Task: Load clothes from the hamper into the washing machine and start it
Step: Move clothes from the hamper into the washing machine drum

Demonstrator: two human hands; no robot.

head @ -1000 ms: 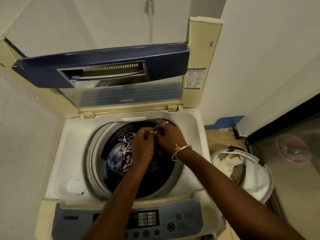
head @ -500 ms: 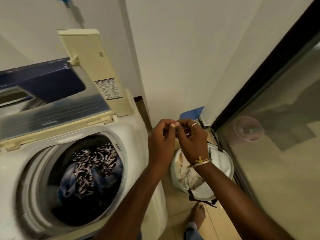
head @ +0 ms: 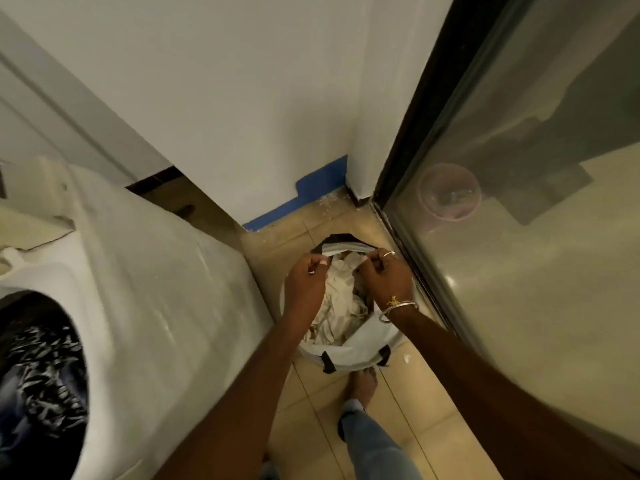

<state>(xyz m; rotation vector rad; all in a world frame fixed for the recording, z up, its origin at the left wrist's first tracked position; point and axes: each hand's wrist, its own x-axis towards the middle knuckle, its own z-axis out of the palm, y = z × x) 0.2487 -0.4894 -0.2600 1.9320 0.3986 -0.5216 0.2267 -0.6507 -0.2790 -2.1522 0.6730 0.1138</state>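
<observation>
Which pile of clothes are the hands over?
The pale clothes in the white hamper on the floor, not the dark patterned pile in the washer.

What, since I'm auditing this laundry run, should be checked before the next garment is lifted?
1. Hamper under both hands: ok.
2. Pale clothes remaining in it: ok.
3. Washing machine drum open: ok, patterned clothes inside.
4. Left hand and right hand free: cannot tell, fingers curled.
5. Room in the drum for more: cannot tell, partly out of frame.
</observation>
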